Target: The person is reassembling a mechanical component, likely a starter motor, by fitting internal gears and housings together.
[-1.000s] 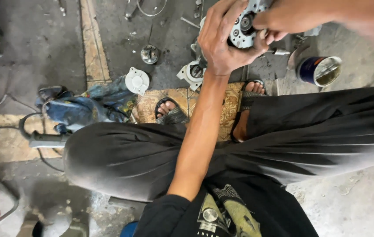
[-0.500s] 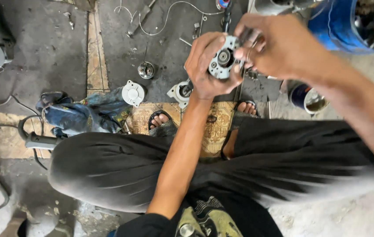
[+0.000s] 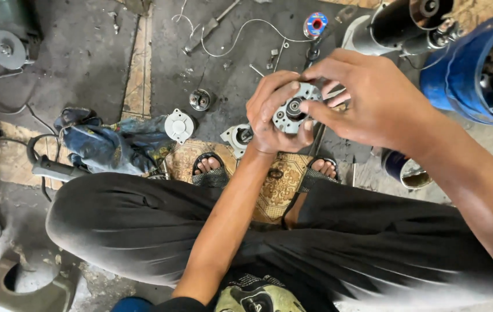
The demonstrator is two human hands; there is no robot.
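The left hand [image 3: 274, 118] is gripping a round metal motor plate [image 3: 290, 110] from the left and below, fingers curled over its rim and thumb pressing along the lower edge. The right hand [image 3: 373, 98] is closing on the same plate from the right, its thumb and fingertips pinching the edge and the dark hub at the centre. Both hands are clamped on the plate, holding it up over the floor in front of the squatting person's knees.

Directly beneath the left hand, a grey housing part [image 3: 237, 137] is lying on the concrete, and just under the wrist a patterned mat [image 3: 281, 185] is showing between two sandalled feet. Left of the left hand, a white round cover [image 3: 178, 125] is sitting near a small metal bearing piece [image 3: 199, 99]. Further left, a crumpled blue cloth [image 3: 110, 144] is lying beside a cable. Beyond the right hand, a blue drum [image 3: 460, 75] is standing, with a dark cylindrical motor body [image 3: 397, 26] beside it. Below the right forearm, a small blue can [image 3: 406, 170] is standing on the floor.
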